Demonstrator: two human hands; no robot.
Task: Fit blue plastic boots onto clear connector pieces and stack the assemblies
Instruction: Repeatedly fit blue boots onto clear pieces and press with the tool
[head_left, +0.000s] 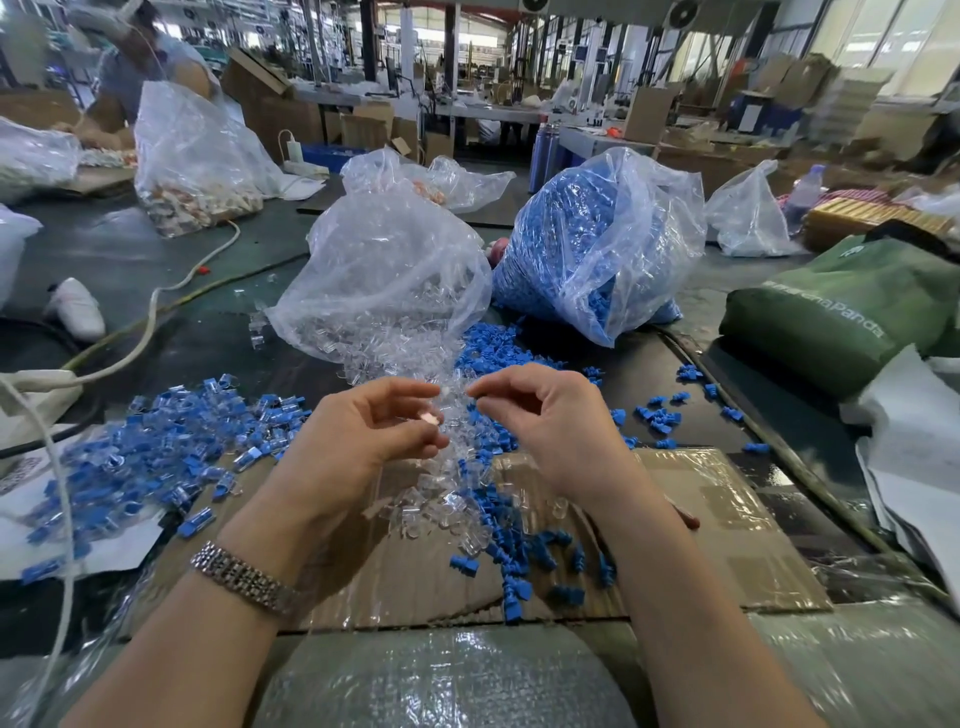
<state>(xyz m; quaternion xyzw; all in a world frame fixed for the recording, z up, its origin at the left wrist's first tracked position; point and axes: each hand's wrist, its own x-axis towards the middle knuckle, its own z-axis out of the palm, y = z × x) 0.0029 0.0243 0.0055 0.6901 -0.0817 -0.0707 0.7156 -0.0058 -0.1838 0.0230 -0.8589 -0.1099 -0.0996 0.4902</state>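
Clear connector pieces (431, 514), glassy and small with squared hollow bodies, lie in a loose heap on a flat sheet of brown cardboard (727, 530) whose face is partly covered with shiny tape. Mixed among them are blue plastic boots (524, 566), matte, ribbed and stubby, which also trail up the dark table (244, 343) toward two crinkled transparent bags: one bag of clear pieces (384, 275) and, just to its right, a fuller bag of blue boots (597, 244). To the left a wide pile of finished assemblies (161, 452), blue showing through clear shells, spreads over white paper.

A soft green fabric bag (841, 317) slumps at the right edge, and a white cable (156, 306) winds across the table on the left. Behind lies a factory hall with cardboard boxes, benches and steel columns; another person (140, 57) bends over a further plastic bag at the far left.

Both hands hover above the heap, close together but apart. The left hand (363, 436), a metal link watch (244, 577) on its wrist, curls its fingers round something small and clear, too transparent to make out plainly. The right hand (545, 421) has thumb and forefinger pinched together; whether anything sits between them I cannot tell.
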